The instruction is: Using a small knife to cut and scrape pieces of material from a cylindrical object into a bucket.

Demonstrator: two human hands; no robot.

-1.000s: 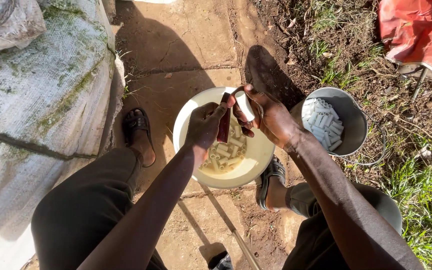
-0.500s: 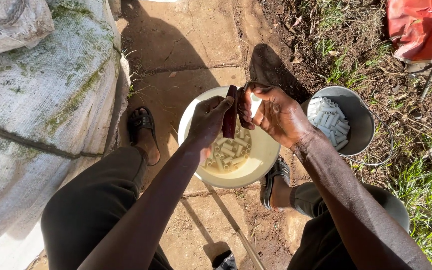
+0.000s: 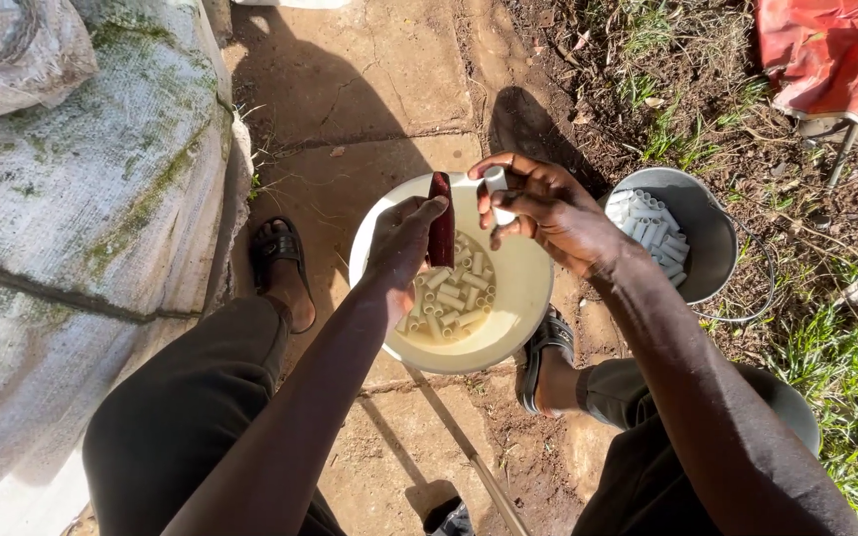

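The right hand [image 3: 548, 213] pinches a short white tube piece [image 3: 496, 182] between thumb and fingertips, just above centre of the frame. The left hand [image 3: 399, 248] is closed round a dark reddish-brown tool [image 3: 441, 220], standing upright. A moment ago the two were pressed together at the tool; now they have drifted slightly apart, so the piece looks freshly separated and free to be dropped.

Directly beneath the hands sits a cream bowl [image 3: 523, 298] holding a heap of cut white pieces [image 3: 454, 293]. To the right, a grey metal bucket [image 3: 712, 248] holds more white tubes [image 3: 647, 223].

Sandalled feet flank the bowl; a mossy sack [image 3: 81, 199] fills the left side, and red cloth [image 3: 836, 55] lies upper right. Nothing blocks the hands.
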